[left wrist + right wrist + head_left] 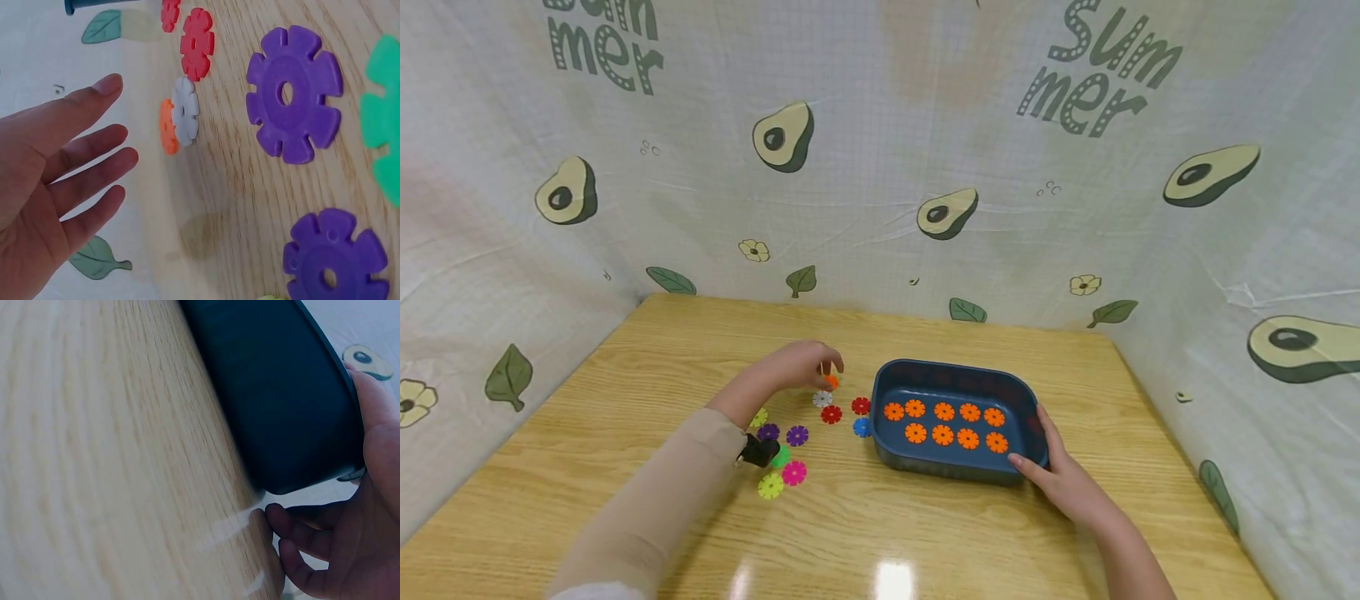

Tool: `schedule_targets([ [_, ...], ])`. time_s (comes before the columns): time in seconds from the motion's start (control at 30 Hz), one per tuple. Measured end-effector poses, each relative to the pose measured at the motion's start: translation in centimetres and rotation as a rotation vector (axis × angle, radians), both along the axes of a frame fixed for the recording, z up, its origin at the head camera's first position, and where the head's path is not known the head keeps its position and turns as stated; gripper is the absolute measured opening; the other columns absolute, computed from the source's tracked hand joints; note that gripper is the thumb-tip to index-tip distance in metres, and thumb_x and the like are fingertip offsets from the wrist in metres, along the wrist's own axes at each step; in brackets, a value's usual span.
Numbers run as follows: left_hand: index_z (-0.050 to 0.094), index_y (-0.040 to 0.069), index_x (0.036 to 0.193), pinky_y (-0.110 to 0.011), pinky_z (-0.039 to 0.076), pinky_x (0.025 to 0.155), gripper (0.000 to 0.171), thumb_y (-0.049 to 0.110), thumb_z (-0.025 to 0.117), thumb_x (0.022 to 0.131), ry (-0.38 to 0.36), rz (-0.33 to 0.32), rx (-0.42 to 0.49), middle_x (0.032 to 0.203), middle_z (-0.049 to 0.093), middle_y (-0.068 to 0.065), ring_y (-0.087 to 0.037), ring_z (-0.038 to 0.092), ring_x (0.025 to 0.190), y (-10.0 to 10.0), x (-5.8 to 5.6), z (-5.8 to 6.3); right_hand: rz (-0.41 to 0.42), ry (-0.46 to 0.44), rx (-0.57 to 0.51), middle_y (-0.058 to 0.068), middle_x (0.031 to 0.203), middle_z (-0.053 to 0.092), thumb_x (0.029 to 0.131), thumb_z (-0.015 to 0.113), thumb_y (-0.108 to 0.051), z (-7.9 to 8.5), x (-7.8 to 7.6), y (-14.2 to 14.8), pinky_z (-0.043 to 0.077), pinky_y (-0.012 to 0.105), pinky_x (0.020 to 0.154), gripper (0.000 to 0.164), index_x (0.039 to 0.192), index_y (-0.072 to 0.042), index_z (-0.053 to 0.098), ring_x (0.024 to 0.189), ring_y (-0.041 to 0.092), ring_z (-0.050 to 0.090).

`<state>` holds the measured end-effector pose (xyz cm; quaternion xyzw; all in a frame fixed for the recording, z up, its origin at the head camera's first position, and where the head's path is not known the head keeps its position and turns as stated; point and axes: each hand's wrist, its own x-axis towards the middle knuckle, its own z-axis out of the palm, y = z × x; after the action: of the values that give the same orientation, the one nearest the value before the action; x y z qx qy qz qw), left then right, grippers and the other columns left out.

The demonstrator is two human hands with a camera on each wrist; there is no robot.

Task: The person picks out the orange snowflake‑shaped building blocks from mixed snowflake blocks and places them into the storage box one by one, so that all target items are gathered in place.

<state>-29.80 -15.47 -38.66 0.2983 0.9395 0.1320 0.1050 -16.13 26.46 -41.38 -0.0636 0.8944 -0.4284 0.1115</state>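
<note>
My left hand [803, 365] hovers over an orange snowflake disc [832, 382], fingers bent loosely. In the left wrist view the fingers and thumb stand apart with nothing between them, and that disc [167, 127] lies on the table, partly behind a white disc [185, 111]. My right hand [1069, 483] holds the right end of a dark blue box [951, 468], thumb over the near corner of its rim. From the right wrist view, the lower fingers [306, 534] curl beneath the box's corner. Several orange discs [944, 411] lie flat in two rows inside.
Two red discs [831, 414] and a blue disc [861, 427] lie left of the box. Purple [797, 435], pink [794, 472], green and yellow discs are scattered beside my left forearm. A printed cloth [865, 167] hangs around the wooden table [865, 533].
</note>
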Motion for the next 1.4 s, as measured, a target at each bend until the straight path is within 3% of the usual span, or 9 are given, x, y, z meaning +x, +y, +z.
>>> schedule_targets([
  [0.23,0.068,0.01,0.108,-0.035,0.05,0.079,0.025,0.016,0.078,0.085,-0.056,0.074,0.023,0.092,0.062,-0.002,-0.019,0.058,0.085,-0.1,-0.8,-0.8,-0.001,-0.011,0.017,0.03,0.157,-0.007,0.098,0.058,-0.037,-0.1,-0.3,0.0,0.013,0.07,0.105,0.096,0.155,-0.016,-0.016,0.138,0.056,0.005],
  [0.77,0.066,0.011,0.098,-0.035,0.049,0.08,0.021,0.014,0.08,0.083,-0.112,0.146,0.029,0.09,0.06,-0.004,-0.021,0.054,0.081,0.0,-1.8,-2.6,-0.003,-0.022,0.019,0.029,0.157,-0.007,0.098,0.057,-0.041,0.0,-0.2,-0.1,0.011,0.069,0.106,0.095,0.155,-0.016,-0.016,0.139,0.055,0.004],
  [1.4,0.067,0.013,0.094,-0.033,0.05,0.079,0.016,0.008,0.078,0.083,-0.149,0.17,0.022,0.09,0.06,-0.003,-0.02,0.054,0.082,0.7,-2.0,-2.6,-0.007,-0.024,0.007,0.027,0.158,-0.008,0.098,0.058,-0.037,0.1,-0.1,-0.1,0.011,0.07,0.106,0.095,0.155,-0.016,-0.016,0.139,0.056,0.004],
])
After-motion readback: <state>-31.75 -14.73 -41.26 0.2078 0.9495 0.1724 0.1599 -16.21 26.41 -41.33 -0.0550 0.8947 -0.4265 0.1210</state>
